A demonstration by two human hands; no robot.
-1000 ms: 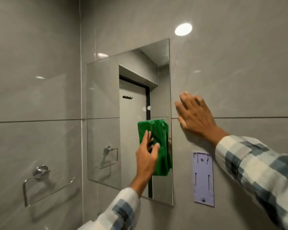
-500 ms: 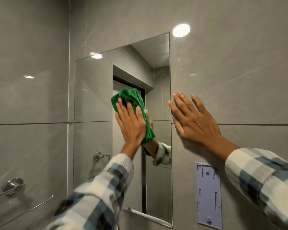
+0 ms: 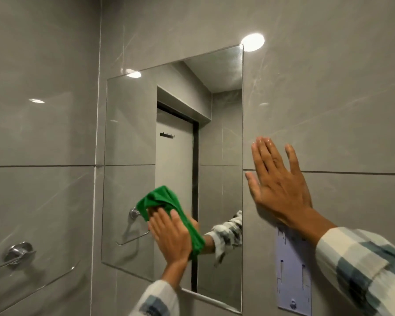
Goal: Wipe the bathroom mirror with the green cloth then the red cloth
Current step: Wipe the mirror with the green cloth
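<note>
A frameless rectangular mirror (image 3: 132, 124) hangs on the grey tiled wall. My left hand (image 3: 171, 238) presses a crumpled green cloth (image 3: 160, 199) flat against the lower middle of the glass, and the cloth sticks out above and to the right of my fingers. My right hand (image 3: 281, 190) rests flat on the wall tile just right of the mirror's edge, fingers spread, holding nothing. The mirror reflects my plaid sleeve and a door. No red cloth is in view.
A chrome towel ring (image 3: 18, 254) is fixed to the left wall at the lower left. A pale lilac plastic wall bracket (image 3: 293, 279) sits below my right hand. A ceiling light glares off the tile (image 3: 252, 42) above the mirror's top right corner.
My left hand swept the green cloth up to the mirror's middle, then back down to the lower part, more to the left. My right hand stayed planted on the wall.
</note>
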